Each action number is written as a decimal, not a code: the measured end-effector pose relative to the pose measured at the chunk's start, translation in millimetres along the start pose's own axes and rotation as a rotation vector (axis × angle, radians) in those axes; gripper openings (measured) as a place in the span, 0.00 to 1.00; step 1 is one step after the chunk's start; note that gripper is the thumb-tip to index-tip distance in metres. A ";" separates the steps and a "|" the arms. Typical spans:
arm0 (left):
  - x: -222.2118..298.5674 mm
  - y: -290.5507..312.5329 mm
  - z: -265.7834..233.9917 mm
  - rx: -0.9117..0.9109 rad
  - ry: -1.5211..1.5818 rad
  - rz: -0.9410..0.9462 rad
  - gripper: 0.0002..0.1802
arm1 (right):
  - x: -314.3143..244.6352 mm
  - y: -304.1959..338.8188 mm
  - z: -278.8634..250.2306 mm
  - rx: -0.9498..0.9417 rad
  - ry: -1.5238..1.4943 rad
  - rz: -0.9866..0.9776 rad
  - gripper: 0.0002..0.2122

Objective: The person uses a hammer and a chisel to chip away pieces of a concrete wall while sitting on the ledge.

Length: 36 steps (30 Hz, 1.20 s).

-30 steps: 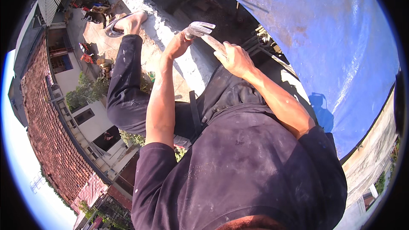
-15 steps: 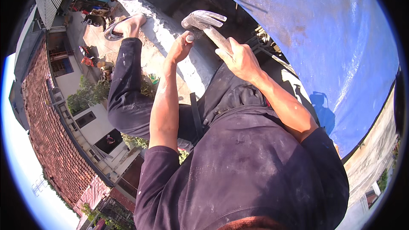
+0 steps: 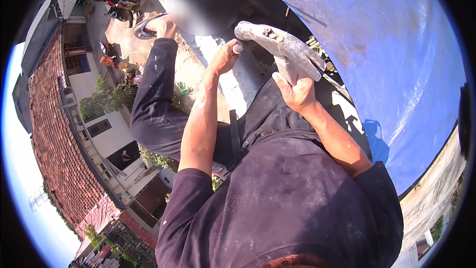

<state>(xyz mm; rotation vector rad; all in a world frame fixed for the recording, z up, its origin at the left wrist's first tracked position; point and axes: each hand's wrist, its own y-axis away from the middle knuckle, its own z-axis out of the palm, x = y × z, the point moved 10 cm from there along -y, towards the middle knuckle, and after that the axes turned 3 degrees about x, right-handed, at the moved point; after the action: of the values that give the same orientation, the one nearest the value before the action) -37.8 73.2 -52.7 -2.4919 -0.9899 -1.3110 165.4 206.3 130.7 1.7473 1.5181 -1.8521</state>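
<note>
Two hands (image 3: 224, 60), the right (image 3: 301, 95) around a claw hammer (image 3: 280, 45)

The grey, dusty hammer (image 3: 280, 42) is held with its claw toward the near right; left of it, a rod (image 3: 238, 49) shows its round end.

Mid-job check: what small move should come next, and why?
Probably bring the dusty grey metal claw hammer toward the round-ended grey object: the right hand holds the hammer apart from it, and the left hand holds the object with its round end exposed.
</note>
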 end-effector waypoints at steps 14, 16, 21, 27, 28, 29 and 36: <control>0.3 -9.0 19.2 0.111 -0.115 0.064 0.07 | 38.4 32.1 -16.6 -0.165 0.134 0.316 0.15; 7.3 -5.0 25.4 0.069 -0.074 0.012 0.08 | 48.2 40.6 -17.9 -0.202 0.187 0.380 0.15; 23.4 -0.9 12.3 0.249 -0.175 -0.024 0.16 | 57.4 54.0 -32.1 -0.205 0.226 0.469 0.14; 0.0 -10.6 3.6 0.097 -0.004 -0.069 0.13 | 65.0 58.5 -39.7 -0.158 0.176 0.562 0.15; 3.7 -13.6 2.6 0.096 0.029 -0.043 0.13 | 67.8 59.7 -42.4 -0.146 0.185 0.569 0.15; 5.2 -14.2 4.1 0.087 0.068 -0.041 0.12 | 68.6 61.0 -47.0 -0.107 0.173 0.550 0.15; 2.7 -28.9 14.1 0.120 0.118 -0.081 0.10 | 73.0 73.3 -61.5 -0.061 0.115 0.640 0.17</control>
<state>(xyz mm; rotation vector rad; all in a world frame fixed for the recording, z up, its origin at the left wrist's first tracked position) -45.1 102.7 -63.8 -2.2808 -1.1177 -1.3608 235.2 253.4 44.8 2.0197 0.8691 -1.3847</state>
